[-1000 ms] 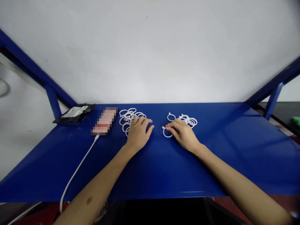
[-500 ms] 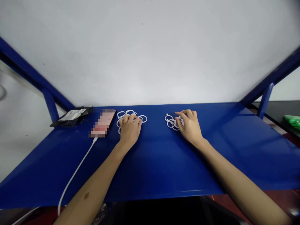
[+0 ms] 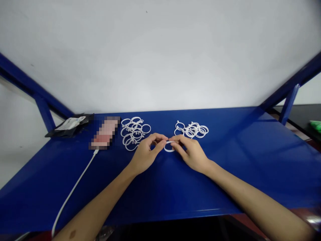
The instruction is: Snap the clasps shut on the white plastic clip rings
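White plastic ring (image 3: 168, 151) clamped in left hand (image 3: 147, 155) and right hand (image 3: 192, 154) grips, just below right ring pile (image 3: 193, 130); slack pinch could drop it.

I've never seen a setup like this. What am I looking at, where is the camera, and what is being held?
There is no machine here: these are a person's own bare hands, filmed by a camera worn on the head, looking forward and down. The left hand and right hand together hold one white plastic ring. On the blue metal table lie a left pile of rings, a right pile of rings, a pixelated phone with a white cable, and a black packet.
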The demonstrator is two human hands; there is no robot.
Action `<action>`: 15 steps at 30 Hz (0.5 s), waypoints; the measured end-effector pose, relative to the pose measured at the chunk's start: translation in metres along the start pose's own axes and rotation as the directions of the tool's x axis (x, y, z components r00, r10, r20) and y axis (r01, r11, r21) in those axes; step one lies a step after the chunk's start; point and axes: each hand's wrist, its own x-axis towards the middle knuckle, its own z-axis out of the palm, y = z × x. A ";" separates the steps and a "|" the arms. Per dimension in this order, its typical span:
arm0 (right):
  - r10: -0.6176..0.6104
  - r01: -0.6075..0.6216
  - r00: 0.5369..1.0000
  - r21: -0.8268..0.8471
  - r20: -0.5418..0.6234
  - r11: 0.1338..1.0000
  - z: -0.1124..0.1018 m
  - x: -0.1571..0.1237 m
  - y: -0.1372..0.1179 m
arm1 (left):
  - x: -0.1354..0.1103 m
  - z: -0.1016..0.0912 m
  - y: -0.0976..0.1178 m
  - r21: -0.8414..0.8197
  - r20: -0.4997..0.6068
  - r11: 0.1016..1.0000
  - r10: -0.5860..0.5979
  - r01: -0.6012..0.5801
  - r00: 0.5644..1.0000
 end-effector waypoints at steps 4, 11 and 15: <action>0.170 -0.174 0.985 0.212 0.038 0.962 0.005 -0.002 -0.006 | 0.001 -0.002 -0.007 -0.111 0.059 0.994 0.012 -0.006 0.998; 0.170 -0.199 0.977 0.259 0.129 0.945 0.005 -0.004 -0.010 | 0.005 -0.005 -0.018 -0.070 0.033 0.997 0.024 -0.022 0.999; 0.106 -0.132 0.985 0.203 0.135 0.970 0.003 -0.006 -0.011 | 0.003 -0.007 -0.021 0.042 0.010 0.998 0.049 -0.049 0.999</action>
